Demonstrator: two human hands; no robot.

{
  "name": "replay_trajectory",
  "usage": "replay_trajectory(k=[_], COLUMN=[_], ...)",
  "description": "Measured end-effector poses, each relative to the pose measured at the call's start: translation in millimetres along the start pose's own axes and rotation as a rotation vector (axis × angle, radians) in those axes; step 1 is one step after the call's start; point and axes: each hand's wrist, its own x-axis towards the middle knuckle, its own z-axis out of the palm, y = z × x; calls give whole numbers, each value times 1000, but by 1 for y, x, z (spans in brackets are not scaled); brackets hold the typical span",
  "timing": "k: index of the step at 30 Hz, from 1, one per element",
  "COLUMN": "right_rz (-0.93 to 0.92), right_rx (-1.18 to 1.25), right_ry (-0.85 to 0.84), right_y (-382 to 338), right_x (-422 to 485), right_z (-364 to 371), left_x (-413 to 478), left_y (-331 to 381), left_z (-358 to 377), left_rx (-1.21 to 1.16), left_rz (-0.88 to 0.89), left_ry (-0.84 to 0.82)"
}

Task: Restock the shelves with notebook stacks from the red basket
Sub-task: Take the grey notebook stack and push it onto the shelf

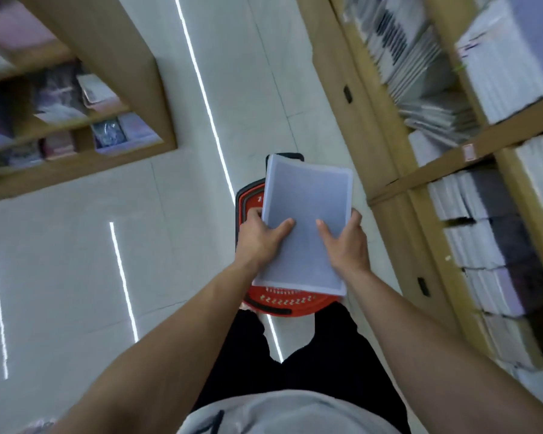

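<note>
As the notebook stack (308,214) is held flat in the air right above the red basket (289,303), its pale grey-blue cover faces up and hides most of the basket. The left hand (259,238) clamps the stack's left edge, thumb on the cover and fingers curled underneath. The right hand (345,242) grips the right edge the same way. The basket stands on the white tiled floor (76,245), just ahead of the person's legs. Close on the right, wooden shelves (452,158) are packed with white notebook piles. A second shelf unit (113,57) with coloured goods stands across the aisle.
</note>
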Motion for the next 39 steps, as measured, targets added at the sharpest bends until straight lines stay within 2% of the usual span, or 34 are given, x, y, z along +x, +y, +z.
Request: replay_trajectory(k=[9,15,21,30,39], right_rz=[155,335,471,670,717], right_rx=[231,284,426,465,468], right_ry=[446,664,876,987,1009], right_y=[-31,4,71,183,288], right_x=[-98,-169,-263,-387,-465], right_z=[-74,-137,-183,-229,-283], left_x=[-52,-117,-209,-351,-458], left_y=[107,145,144,107,73], left_z=[-17,39,117,223,315], left_rx=[311,373,430,444,553], left_rz=[405,586,727,772,800], left_ry=[-332,-570,-797,-990,-994])
